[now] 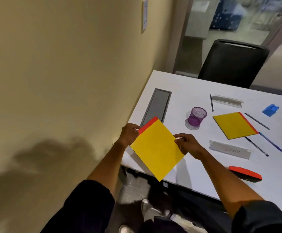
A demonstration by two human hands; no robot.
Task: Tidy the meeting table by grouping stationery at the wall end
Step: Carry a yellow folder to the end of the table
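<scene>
A yellow notepad with a red binding strip (155, 148) is held tilted above the near corner of the white table (184, 88), close to the wall. My left hand (129, 134) grips its upper left edge by the red strip. My right hand (187, 145) pinches its right edge. A second yellow notepad (233, 125) lies flat farther right. A purple mesh pen cup (196, 116) stands upright between the two. Several pens lie loose, among them a dark one (211, 102) and a blue one (270, 141).
Two clear name-plate holders (227, 100) (229, 149) lie on the table. A blue sharpener-like block (270, 110) sits at the far right, a red eraser-like pad (245, 172) near the front edge. A grey cable hatch (155, 106) runs beside the wall. A black chair (233, 64) stands behind.
</scene>
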